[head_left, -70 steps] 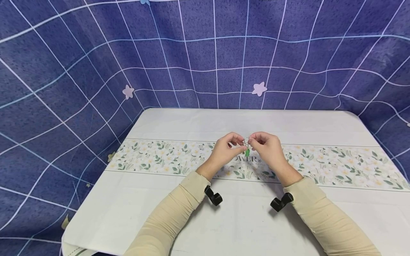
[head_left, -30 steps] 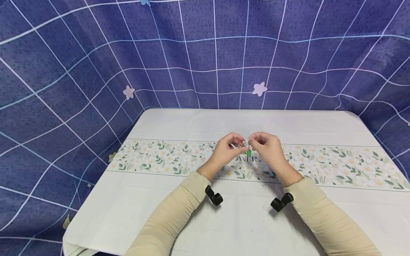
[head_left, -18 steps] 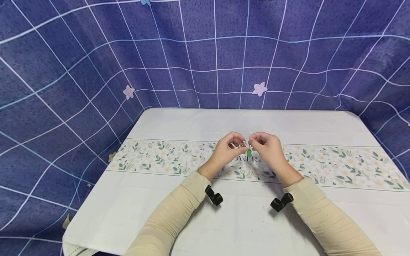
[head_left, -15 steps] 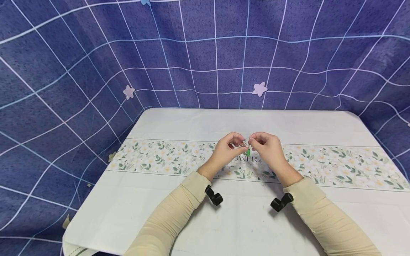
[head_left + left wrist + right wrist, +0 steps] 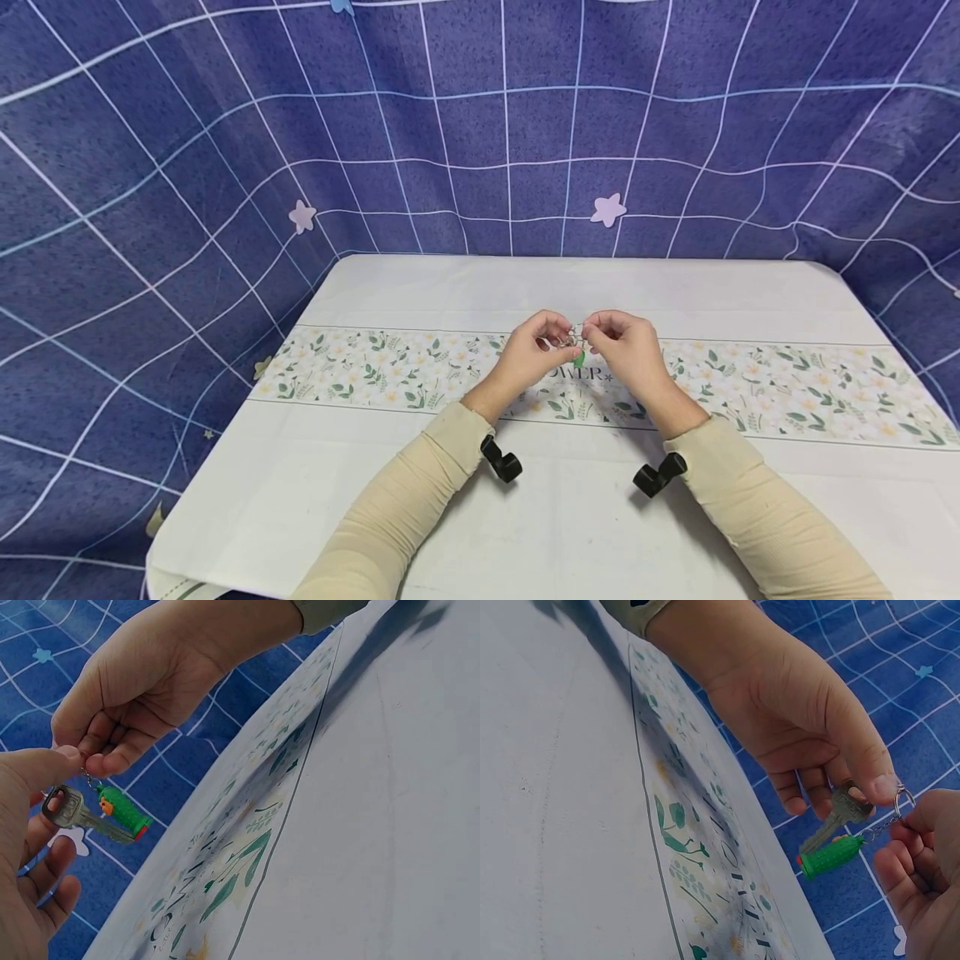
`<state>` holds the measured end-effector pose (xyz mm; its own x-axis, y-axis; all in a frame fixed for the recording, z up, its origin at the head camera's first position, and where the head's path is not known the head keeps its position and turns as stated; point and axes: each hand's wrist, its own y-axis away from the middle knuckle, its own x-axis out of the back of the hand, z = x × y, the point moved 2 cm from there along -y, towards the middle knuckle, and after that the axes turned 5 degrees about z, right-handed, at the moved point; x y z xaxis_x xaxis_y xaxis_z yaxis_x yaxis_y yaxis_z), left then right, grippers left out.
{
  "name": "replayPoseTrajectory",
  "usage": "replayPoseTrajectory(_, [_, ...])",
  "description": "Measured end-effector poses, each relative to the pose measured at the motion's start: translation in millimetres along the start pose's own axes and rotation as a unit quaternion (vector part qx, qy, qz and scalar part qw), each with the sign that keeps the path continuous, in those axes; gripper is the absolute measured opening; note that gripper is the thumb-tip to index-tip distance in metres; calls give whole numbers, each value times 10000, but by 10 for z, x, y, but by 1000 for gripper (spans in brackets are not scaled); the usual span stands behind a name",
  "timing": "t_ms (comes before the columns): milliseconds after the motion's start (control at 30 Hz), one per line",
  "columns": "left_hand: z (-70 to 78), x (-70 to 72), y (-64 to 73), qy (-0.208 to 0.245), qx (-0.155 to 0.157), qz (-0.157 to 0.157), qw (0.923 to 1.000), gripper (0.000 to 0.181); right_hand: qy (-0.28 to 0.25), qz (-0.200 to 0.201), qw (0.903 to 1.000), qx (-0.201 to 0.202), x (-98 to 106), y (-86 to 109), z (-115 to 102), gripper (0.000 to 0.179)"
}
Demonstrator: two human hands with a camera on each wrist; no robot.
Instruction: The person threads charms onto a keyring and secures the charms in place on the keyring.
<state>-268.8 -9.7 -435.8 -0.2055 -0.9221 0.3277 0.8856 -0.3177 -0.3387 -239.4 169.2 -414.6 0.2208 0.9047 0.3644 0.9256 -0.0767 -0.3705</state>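
Spreading below my hands, the white tablecloth [image 5: 540, 517] bears a flowered band [image 5: 420, 367] with "OWER" legible in the head view. Above it meet my left hand [image 5: 532, 350] and right hand [image 5: 630, 342]; the wrist views alone resolve, between them, a green charm [image 5: 831, 856], a key [image 5: 841, 814] alongside, and the metal ring [image 5: 906, 792] which both hands' thumbs and fingers, nearly closed, pinch.

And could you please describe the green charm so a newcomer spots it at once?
Over the white table and its flowered band, the left hand and right hand are close together. Between them hangs the green charm: stubby and textured, with orange and red patches, unlike the metal key beside it.
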Motion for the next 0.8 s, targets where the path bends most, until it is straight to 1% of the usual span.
replayPoseTrajectory(167, [4, -4, -2, -101, -111, -46, 9999, 29, 25, 69, 10000, 55, 6, 0, -11, 11])
replayPoseTrajectory(400, [12, -26, 1, -42, 48, 75, 10000, 27, 6, 41, 10000, 38, 4, 4, -10, 12])
replayPoseTrajectory(533, [30, -12, 12, -20, 127, 106, 9999, 26, -10, 26, 10000, 26, 4, 3, -11, 12])
replayPoseTrajectory(800, [30, 10, 13, 109, 58, 68, 9999, 24, -4, 42, 10000, 26, 5, -1, -10, 11])
